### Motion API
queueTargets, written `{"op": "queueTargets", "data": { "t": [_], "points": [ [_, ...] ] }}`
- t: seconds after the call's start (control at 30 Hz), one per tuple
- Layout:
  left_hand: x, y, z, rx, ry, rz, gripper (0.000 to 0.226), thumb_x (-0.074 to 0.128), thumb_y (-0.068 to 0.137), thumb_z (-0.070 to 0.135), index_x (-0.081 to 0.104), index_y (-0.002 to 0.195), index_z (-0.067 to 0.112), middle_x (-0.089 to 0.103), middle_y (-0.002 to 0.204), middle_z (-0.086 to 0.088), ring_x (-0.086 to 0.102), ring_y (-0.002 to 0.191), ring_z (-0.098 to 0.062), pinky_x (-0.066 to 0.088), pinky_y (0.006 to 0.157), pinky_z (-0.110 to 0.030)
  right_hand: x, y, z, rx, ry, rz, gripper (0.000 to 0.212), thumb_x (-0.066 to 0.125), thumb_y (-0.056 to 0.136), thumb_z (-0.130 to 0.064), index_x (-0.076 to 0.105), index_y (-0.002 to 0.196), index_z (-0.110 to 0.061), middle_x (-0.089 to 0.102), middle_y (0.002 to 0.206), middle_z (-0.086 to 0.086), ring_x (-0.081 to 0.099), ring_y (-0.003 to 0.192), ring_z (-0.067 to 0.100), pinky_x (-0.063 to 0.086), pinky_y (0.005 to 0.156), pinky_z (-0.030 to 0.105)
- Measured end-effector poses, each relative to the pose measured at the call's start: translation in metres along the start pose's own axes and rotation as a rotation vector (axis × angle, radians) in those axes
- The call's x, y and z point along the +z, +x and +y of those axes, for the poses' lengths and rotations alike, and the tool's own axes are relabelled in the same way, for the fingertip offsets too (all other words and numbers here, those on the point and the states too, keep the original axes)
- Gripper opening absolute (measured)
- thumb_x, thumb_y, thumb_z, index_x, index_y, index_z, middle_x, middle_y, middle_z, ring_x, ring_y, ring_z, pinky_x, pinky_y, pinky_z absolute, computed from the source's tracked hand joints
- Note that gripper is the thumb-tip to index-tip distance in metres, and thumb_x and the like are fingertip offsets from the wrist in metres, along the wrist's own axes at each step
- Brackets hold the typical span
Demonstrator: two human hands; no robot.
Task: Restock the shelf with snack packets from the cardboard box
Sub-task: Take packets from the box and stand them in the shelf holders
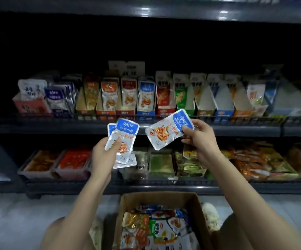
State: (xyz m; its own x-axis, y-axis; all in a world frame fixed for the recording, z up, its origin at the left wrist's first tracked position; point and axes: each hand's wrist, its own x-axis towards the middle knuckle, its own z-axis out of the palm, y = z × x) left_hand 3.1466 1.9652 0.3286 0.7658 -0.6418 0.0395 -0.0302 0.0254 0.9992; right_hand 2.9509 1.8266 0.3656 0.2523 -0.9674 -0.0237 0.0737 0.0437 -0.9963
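Blue fish-snack packets: left hand [103,152] grasping fanned stack [123,141], right hand [198,136] pinching one [166,131]; loose stack could slip, judging by thin grip.

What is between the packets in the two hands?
Nothing: in the head view a bare gap parts the blue packet in the right hand from the blue packets in the left hand, with only the shelf edge behind.
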Motion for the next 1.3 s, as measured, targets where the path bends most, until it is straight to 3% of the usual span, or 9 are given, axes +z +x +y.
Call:
{"op": "queueTargets", "data": {
  "t": [0.17,0.27,0.33,0.53,0.67,0.83,1.03,1.3],
  "points": [
    [0.005,0.038,0.025,0.048,0.013,0.035,0.005,0.063,0.091,0.017,0.067,0.089,0.015,0.071,0.091,-0.011,0.069,0.087,-0.030,0.054,0.080,-0.047,0.029,0.039,-0.039,-0.232,-0.114,0.067,0.015,0.060,0.091,-0.004,0.055,0.104,-0.010,0.067,0.096,0.006,0.064,0.075,0.011,0.054,0.056,0.019],
    [0.008,0.063,0.035,0.057,-0.007,0.071,0.008,0.063,0.091,0.017,0.068,0.094,0.011,0.072,0.093,-0.010,0.069,0.086,-0.028,0.055,0.080,-0.047,0.050,0.072,-0.050,-0.397,-0.354,0.162,0.018,0.062,0.090,-0.014,0.059,0.108,-0.015,0.069,0.103,0.002,0.065,0.084,0.011,0.054,0.067,0.029],
    [0.010,0.078,0.042,0.062,-0.026,0.086,0.008,0.062,0.091,0.016,0.067,0.096,0.012,0.071,0.092,-0.008,0.069,0.083,-0.024,0.056,0.077,-0.042,0.065,0.093,-0.056,-0.477,-0.527,0.214,0.022,0.061,0.091,-0.017,0.061,0.113,-0.013,0.068,0.109,0.002,0.063,0.093,0.013,0.047,0.073,0.025],
    [0.014,0.121,0.048,0.101,-0.069,0.111,0.007,0.063,0.091,0.016,0.066,0.087,0.021,0.072,0.090,-0.004,0.069,0.085,-0.024,0.055,0.077,-0.040,0.114,0.161,-0.048,-0.566,-0.936,0.226,0.026,0.058,0.093,-0.019,0.061,0.118,-0.017,0.069,0.109,0.006,0.063,0.096,0.025,0.041,0.068,0.029],
    [0.015,0.144,0.042,0.104,-0.061,0.120,0.007,0.063,0.091,0.019,0.065,0.086,0.023,0.072,0.088,0.000,0.069,0.083,-0.020,0.055,0.075,-0.038,0.134,0.194,-0.035,-0.600,-1.133,0.164,0.027,0.058,0.094,-0.024,0.062,0.121,-0.019,0.068,0.111,0.007,0.060,0.105,0.026,0.045,0.079,0.035],
    [0.015,0.160,0.031,0.087,-0.041,0.129,0.003,0.063,0.091,0.021,0.065,0.089,0.021,0.072,0.090,0.001,0.068,0.083,-0.016,0.053,0.068,-0.029,0.137,0.217,-0.022,-0.654,-1.352,0.123,0.031,0.057,0.094,-0.031,0.062,0.124,-0.024,0.068,0.112,0.007,0.054,0.111,0.028,0.035,0.092,0.037],
    [0.017,0.162,0.025,0.089,-0.036,0.122,0.004,0.063,0.091,0.018,0.065,0.088,0.020,0.071,0.088,0.000,0.068,0.082,-0.018,0.054,0.068,-0.031,0.135,0.223,-0.016,-0.705,-1.437,0.143,0.036,0.058,0.092,-0.033,0.058,0.128,-0.027,0.065,0.114,0.008,0.052,0.111,0.029,0.031,0.093,0.038],
    [0.015,0.157,0.028,0.121,-0.015,0.108,0.006,0.062,0.091,0.018,0.066,0.095,0.015,0.070,0.087,0.004,0.065,0.078,-0.009,0.046,0.059,-0.018,0.137,0.222,-0.015,-0.707,-1.436,0.178,0.044,0.061,0.090,-0.034,0.054,0.132,-0.022,0.060,0.118,0.011,0.048,0.114,0.031,0.028,0.098,0.040]
  ]
}}
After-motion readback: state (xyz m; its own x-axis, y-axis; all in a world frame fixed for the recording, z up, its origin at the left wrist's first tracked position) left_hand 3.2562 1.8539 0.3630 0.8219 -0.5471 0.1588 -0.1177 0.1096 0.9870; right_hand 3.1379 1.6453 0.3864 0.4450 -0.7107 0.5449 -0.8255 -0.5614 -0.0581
